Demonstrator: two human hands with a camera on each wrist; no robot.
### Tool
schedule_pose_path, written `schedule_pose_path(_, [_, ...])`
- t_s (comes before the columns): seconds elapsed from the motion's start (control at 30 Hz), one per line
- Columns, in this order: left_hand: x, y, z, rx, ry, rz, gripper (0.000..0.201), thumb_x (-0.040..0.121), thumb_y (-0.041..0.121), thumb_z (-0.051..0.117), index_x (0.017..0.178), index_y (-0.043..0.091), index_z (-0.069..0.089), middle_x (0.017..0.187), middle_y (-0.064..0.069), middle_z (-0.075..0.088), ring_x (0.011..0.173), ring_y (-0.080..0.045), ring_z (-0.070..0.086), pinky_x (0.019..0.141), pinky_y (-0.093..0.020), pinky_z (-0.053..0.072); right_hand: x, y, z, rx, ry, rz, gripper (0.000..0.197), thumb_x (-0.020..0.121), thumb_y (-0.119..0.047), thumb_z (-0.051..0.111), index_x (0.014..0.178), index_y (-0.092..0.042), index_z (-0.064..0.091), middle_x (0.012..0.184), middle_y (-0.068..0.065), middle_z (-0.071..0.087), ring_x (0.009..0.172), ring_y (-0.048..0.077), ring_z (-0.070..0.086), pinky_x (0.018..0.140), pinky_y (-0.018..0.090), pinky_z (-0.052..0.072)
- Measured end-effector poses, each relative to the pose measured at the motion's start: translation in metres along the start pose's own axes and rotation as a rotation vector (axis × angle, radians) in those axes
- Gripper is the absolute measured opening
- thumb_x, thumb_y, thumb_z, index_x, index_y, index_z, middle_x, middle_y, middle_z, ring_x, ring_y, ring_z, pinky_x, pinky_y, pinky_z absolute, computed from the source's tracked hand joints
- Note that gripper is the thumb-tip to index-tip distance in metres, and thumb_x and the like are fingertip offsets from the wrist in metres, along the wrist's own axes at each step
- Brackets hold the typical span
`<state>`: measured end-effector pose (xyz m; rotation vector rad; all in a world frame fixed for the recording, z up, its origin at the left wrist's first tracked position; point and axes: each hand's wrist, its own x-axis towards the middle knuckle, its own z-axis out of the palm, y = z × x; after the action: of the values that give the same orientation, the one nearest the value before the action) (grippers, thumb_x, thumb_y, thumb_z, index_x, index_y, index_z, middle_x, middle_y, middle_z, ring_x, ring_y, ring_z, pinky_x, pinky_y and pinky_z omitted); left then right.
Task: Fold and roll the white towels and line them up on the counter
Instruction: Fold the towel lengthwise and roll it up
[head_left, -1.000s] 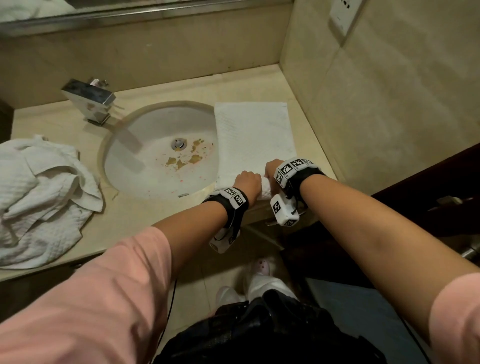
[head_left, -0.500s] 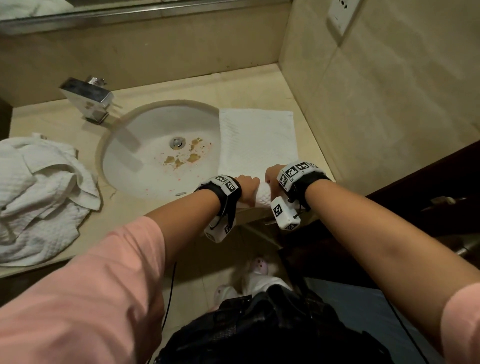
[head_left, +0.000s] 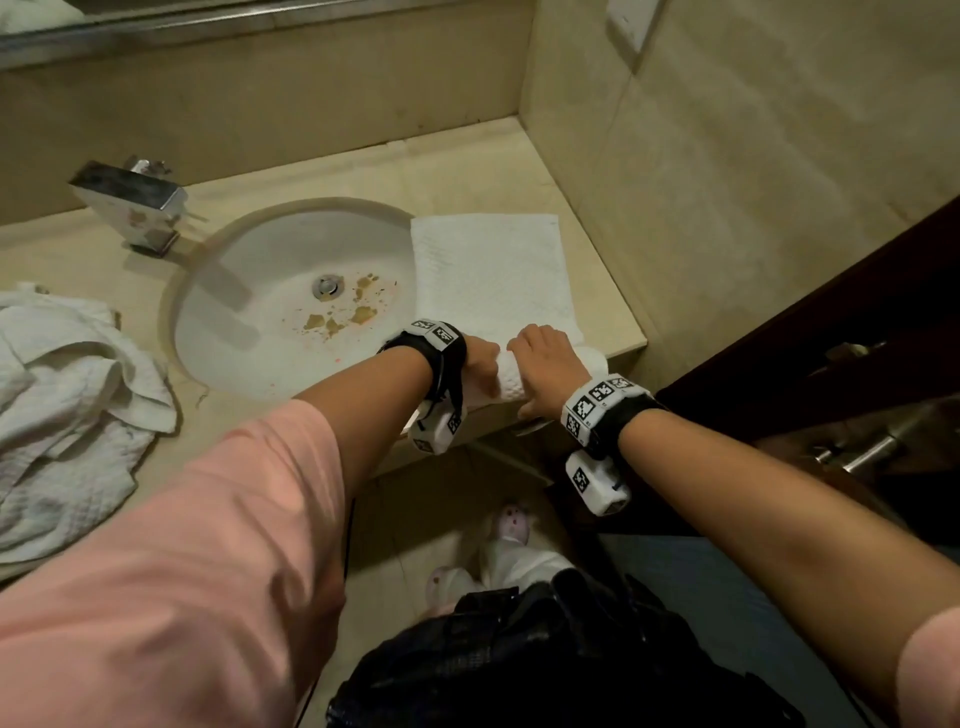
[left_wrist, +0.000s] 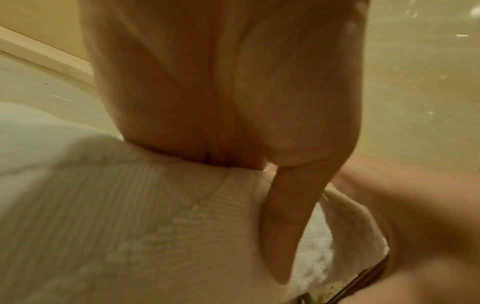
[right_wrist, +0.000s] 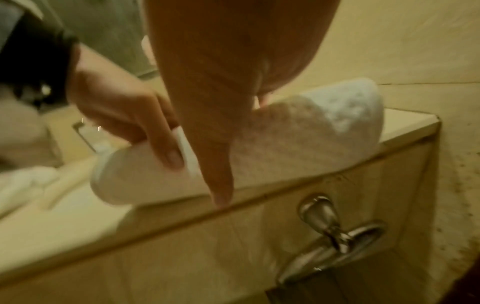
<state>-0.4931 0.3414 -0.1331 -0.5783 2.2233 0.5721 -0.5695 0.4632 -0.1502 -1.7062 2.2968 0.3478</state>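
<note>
Two hands | left hand (head_left: 480, 358) and right hand (head_left: 545, 364) each curl round one half-rolled white towel (head_left: 493, 270) | one crumpled towel heap (head_left: 62, 415) far left of them

- Dim, warm yellowish light throughout; the head view bends at its edges.
- Both wrist views are soft, motion-blurred, and out of focus close up.

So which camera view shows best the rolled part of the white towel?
The right wrist view: the rolled part lies whole along the counter edge, both ends visible. The head view shows only a short piece between the hands. The left wrist view shows blurred cloth close up.
</note>
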Motion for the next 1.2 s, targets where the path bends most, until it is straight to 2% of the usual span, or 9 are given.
schedule_pose_path(0.1, [0.004, 0.0, 0.001, 0.022, -0.004, -0.009, 0.056, 0.089, 0.028, 0.059, 0.139, 0.012, 0.039, 0.136, -0.011, 0.048, 0.121, -0.03, 0.05, 0.103, -0.042, 0.043, -0.008, -0.002, 0.008, 0.04, 0.12, -0.045, 0.078, 0.061, -0.028, 0.085, 0.127, -0.01, 0.046, 0.115, 0.009, 0.052, 0.102, 0.027, 0.05, 0.088, 0.035, 0.038])
schedule_pose_path(0.27, [0.0, 0.004, -0.001, 0.123, -0.006, -0.065, 0.053, 0.083, 0.036, 0.056, 0.131, 0.015, 0.044, 0.129, -0.008, 0.051, 0.113, -0.028, 0.054, 0.097, -0.042, 0.047, -0.009, -0.004, 0.018, 0.044, 0.211, -0.05, 0.032, 0.056, 0.008, 0.075, 0.08, -0.005, 0.059, 0.074, 0.012, 0.059, 0.065, 0.03, 0.056, 0.058, 0.032, 0.043])
schedule_pose_path(0.4, [0.013, 0.005, 0.006, 0.232, 0.05, -0.079, 0.058, 0.067, 0.055, 0.054, 0.113, 0.021, 0.046, 0.113, -0.007, 0.043, 0.1, -0.028, 0.051, 0.085, -0.041, 0.046, -0.005, 0.001, 0.007, 0.174, 0.075, 0.018, 0.037, 0.074, -0.002, 0.069, 0.109, -0.008, 0.057, 0.101, 0.011, 0.062, 0.095, 0.029, 0.056, 0.079, 0.038, 0.045])
schedule_pose_path(0.47, [0.019, 0.006, 0.012, 0.266, 0.114, -0.076, 0.071, 0.063, 0.054, 0.063, 0.121, 0.017, 0.045, 0.12, -0.01, 0.043, 0.106, -0.031, 0.049, 0.09, -0.045, 0.046, 0.001, 0.005, -0.002, 0.199, 0.019, 0.057, 0.039, 0.08, -0.008, 0.067, 0.118, -0.012, 0.056, 0.11, 0.01, 0.063, 0.103, 0.029, 0.057, 0.087, 0.038, 0.045])
schedule_pose_path(0.6, [-0.002, 0.011, 0.023, 0.357, 0.245, -0.036, 0.071, 0.077, 0.028, 0.073, 0.133, 0.008, 0.034, 0.131, -0.012, 0.04, 0.121, -0.029, 0.04, 0.099, -0.038, 0.04, 0.018, 0.009, -0.02, 0.177, -0.057, 0.08, 0.043, 0.08, -0.012, 0.071, 0.121, -0.018, 0.06, 0.109, 0.006, 0.068, 0.101, 0.026, 0.061, 0.086, 0.033, 0.049])
schedule_pose_path(0.77, [0.004, 0.008, 0.039, 0.267, 0.37, -0.048, 0.092, 0.072, 0.041, 0.079, 0.139, 0.004, 0.027, 0.137, -0.012, 0.033, 0.125, -0.028, 0.036, 0.105, -0.037, 0.03, 0.038, 0.01, -0.035, 0.134, -0.204, 0.071, 0.041, 0.071, -0.018, 0.08, 0.11, -0.016, 0.068, 0.103, 0.005, 0.069, 0.099, 0.025, 0.063, 0.077, 0.027, 0.047])
schedule_pose_path(0.9, [0.007, 0.011, 0.052, 0.259, 0.454, -0.06, 0.113, 0.074, 0.054, 0.072, 0.149, 0.001, 0.005, 0.144, -0.016, 0.028, 0.13, -0.032, 0.032, 0.112, -0.042, 0.021, 0.05, 0.008, -0.045, 0.113, -0.311, 0.133, 0.025, 0.074, -0.018, 0.079, 0.096, -0.011, 0.068, 0.091, 0.005, 0.065, 0.081, 0.022, 0.059, 0.066, 0.023, 0.042])
schedule_pose_path(1.0, [0.008, 0.009, 0.051, 0.246, 0.487, -0.071, 0.102, 0.076, 0.051, 0.071, 0.147, 0.005, 0.015, 0.137, -0.015, 0.034, 0.123, -0.032, 0.038, 0.104, -0.04, 0.028, 0.061, 0.008, -0.049, 0.103, -0.324, 0.148, 0.029, 0.07, -0.022, 0.082, 0.091, -0.006, 0.07, 0.074, 0.002, 0.064, 0.07, 0.02, 0.058, 0.068, 0.024, 0.048])
schedule_pose_path(1.2, [0.018, 0.009, 0.041, 0.128, 0.5, -0.117, 0.046, 0.09, 0.017, 0.05, 0.132, 0.008, 0.036, 0.127, -0.015, 0.042, 0.111, -0.032, 0.043, 0.092, -0.038, 0.034, 0.072, 0.013, -0.054, 0.108, -0.347, 0.123, 0.032, 0.061, -0.026, 0.087, 0.087, -0.018, 0.07, 0.058, -0.007, 0.055, 0.06, 0.015, 0.059, 0.067, 0.025, 0.052])
